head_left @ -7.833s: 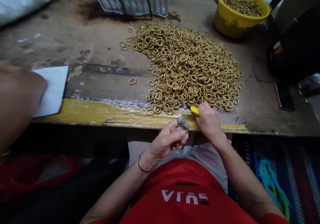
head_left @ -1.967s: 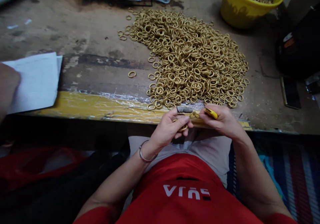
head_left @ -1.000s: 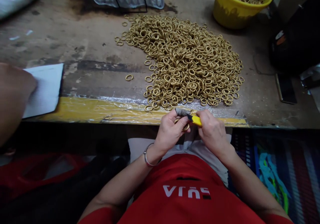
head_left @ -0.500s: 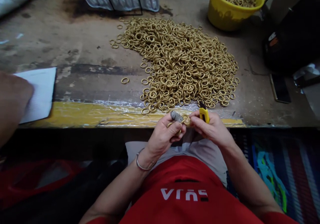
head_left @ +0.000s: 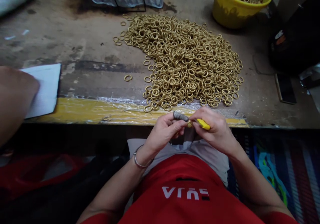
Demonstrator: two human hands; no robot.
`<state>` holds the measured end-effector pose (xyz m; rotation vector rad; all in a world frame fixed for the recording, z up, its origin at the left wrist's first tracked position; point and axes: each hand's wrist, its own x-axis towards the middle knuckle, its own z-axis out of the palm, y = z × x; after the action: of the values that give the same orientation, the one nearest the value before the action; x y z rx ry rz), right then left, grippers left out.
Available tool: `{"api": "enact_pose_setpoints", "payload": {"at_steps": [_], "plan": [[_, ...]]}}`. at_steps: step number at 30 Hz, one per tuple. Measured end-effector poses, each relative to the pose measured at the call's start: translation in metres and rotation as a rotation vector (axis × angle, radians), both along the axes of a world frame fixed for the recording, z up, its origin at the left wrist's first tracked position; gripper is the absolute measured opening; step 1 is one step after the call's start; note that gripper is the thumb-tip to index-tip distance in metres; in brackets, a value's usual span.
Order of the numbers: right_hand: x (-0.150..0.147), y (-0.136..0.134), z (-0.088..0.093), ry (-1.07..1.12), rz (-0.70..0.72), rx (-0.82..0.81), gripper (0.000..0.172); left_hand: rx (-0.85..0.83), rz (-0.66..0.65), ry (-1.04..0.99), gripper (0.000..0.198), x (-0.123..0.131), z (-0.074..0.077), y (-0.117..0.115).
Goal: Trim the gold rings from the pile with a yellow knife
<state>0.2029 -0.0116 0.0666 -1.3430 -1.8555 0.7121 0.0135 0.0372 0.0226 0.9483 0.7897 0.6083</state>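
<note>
Table (head_left: 85,44): ring pile (head_left: 185,61) sits close, likely for reach. We see left hand (head_left: 165,129) and right hand (head_left: 216,129) pinching a ring (head_left: 189,124) between them, seemingly to steady it; the right also grips a cutter (head_left: 203,124).

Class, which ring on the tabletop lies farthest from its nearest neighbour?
The lone ring between the ring pile and the white paper: the other tabletop rings lie in the pile or close to its edge.

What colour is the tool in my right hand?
The tool is yellow where visible, clearest in the head view.
</note>
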Motion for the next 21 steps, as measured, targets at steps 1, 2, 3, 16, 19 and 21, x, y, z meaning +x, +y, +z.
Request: {"api": "enact_pose_setpoints", "payload": {"at_steps": [1,2,3,16,19,21], "plan": [[-0.001,0.000,-0.001,-0.009,0.024,0.021,0.016,-0.012,-0.030,-0.001,0.037,0.001,0.001,0.000],[-0.001,0.000,-0.002,-0.004,0.031,0.030,0.016,-0.026,-0.056,-0.009,0.036,0.001,0.001,0.000],[-0.002,0.000,-0.003,0.011,0.023,0.033,0.014,-0.043,-0.076,-0.025,0.036,0.002,0.001,-0.001],[-0.005,-0.024,-0.024,-0.283,-0.164,-0.031,0.019,-0.142,0.070,-0.090,0.036,0.006,-0.003,-0.014],[-0.007,-0.025,-0.029,-0.328,-0.193,-0.046,0.021,-0.137,0.058,-0.107,0.036,0.008,-0.002,-0.015],[-0.009,-0.026,-0.028,-0.373,-0.203,-0.051,0.023,-0.129,0.060,-0.102,0.037,0.008,-0.001,-0.016]]}}
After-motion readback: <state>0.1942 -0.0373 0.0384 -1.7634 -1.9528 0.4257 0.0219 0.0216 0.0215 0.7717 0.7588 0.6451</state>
